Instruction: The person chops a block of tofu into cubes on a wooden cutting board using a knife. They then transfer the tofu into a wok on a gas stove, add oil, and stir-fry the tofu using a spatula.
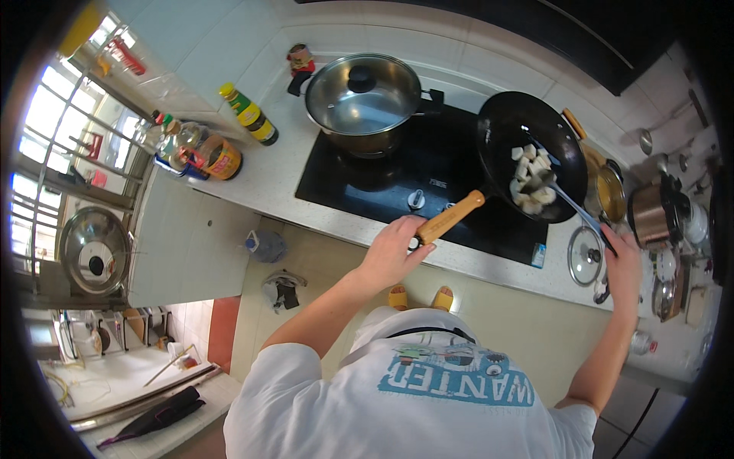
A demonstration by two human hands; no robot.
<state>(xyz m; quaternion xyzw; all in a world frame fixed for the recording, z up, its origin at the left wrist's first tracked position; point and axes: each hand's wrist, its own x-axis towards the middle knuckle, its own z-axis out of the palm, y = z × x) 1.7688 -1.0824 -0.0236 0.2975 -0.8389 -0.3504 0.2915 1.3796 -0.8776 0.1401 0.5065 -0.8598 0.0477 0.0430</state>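
My left hand (395,251) grips the end of the wooden handle (450,218) of a black wok (502,129). The wok is tilted over the right side of a black glass cooktop (367,189). Pale, whitish cubes of food (532,163) lie bunched in its lower part. My right hand (624,261) holds a metal spatula (576,209) by its dark handle end, and the blade is in among the cubes. On the cooktop's left side stands a large steel pot (364,129) with a glass lid (358,100) on it.
Left on the counter are a yellow-capped sauce bottle (249,115) and several condiment containers (222,158). To the right are a glass lid (585,256), a pan with yellowish contents (608,194) and a brown electric cooker (656,215). A water jug (266,246) and a plastic bag (284,290) sit on the floor.
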